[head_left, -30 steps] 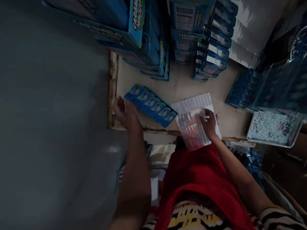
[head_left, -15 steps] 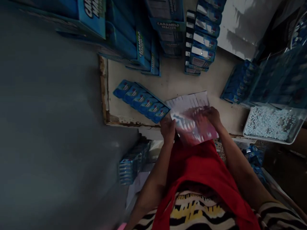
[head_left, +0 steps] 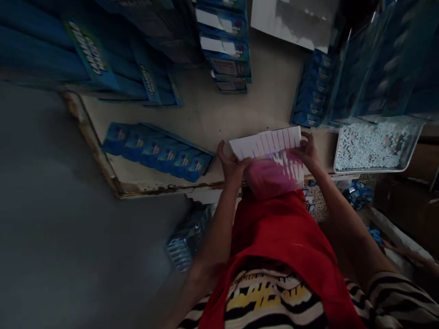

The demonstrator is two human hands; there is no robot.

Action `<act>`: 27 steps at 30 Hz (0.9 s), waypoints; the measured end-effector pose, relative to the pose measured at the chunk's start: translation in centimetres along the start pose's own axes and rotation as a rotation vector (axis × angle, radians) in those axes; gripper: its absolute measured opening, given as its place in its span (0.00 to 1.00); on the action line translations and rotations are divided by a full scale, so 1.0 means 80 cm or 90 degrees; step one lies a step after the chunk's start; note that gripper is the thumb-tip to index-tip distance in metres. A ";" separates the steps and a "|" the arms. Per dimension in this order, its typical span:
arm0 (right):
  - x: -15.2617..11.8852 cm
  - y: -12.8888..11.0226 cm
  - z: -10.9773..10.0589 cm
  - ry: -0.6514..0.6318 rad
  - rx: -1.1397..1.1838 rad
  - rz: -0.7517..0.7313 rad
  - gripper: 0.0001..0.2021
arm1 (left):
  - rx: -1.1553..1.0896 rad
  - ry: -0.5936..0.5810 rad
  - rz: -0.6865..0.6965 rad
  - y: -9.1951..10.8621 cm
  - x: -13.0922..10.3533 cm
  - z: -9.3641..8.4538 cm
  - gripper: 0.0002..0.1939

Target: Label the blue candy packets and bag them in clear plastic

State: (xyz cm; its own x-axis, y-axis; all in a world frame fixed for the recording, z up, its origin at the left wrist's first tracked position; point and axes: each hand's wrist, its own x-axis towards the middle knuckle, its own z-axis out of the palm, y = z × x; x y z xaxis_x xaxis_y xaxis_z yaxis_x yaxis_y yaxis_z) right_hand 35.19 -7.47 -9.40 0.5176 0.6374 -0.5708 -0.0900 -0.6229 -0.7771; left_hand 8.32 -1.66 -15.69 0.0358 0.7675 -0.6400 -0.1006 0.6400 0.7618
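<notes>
Both hands hold a glossy sheet of white strips (head_left: 265,142) at the table's front edge. Its upper part is a row of white strips split by thin lines; the lower part is shiny and looks pink over the red apron. My left hand (head_left: 232,165) grips its left side, thumb on top and a finger spread along the edge. At the right end, my right hand (head_left: 306,154) pinches it between thumb and fingers. Left of my left hand lies a blue display box of small packs (head_left: 161,153), tilted on the tabletop and apart from the hand.
Stacked blue boxes (head_left: 224,50) with white strips stand at the back. More blue cartons (head_left: 89,50) rise at the left, and others (head_left: 312,91) at the right. A metal tray (head_left: 373,171) of small white-blue pieces sits at right. The table's worn edge (head_left: 171,187) runs in front.
The view has shifted, so boxes appear farther left. The sheet has been turned so its strips face up more plainly. My left hand has come round its upper left side, away from the display box.
</notes>
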 end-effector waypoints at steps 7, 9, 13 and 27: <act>-0.010 0.015 0.018 0.020 0.059 -0.036 0.30 | 0.075 0.055 0.100 0.011 0.005 -0.020 0.43; -0.006 0.018 0.012 -0.020 0.023 -0.045 0.19 | 0.102 -0.025 0.090 0.008 0.005 -0.029 0.34; 0.003 0.022 -0.004 -0.125 -0.034 -0.029 0.14 | 0.165 -0.097 0.008 0.005 -0.002 -0.040 0.22; -0.008 0.037 -0.029 -0.163 0.019 -0.062 0.27 | 0.064 -0.011 -0.053 0.029 -0.020 -0.033 0.25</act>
State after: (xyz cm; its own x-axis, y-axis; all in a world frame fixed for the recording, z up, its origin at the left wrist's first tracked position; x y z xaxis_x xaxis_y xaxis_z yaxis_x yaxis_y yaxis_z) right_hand 36.58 -10.77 -10.71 0.2940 0.7894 -0.5389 -0.0774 -0.5423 -0.8366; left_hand 5.38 -1.54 -13.17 0.0573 0.7119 -0.7000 0.0043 0.7010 0.7132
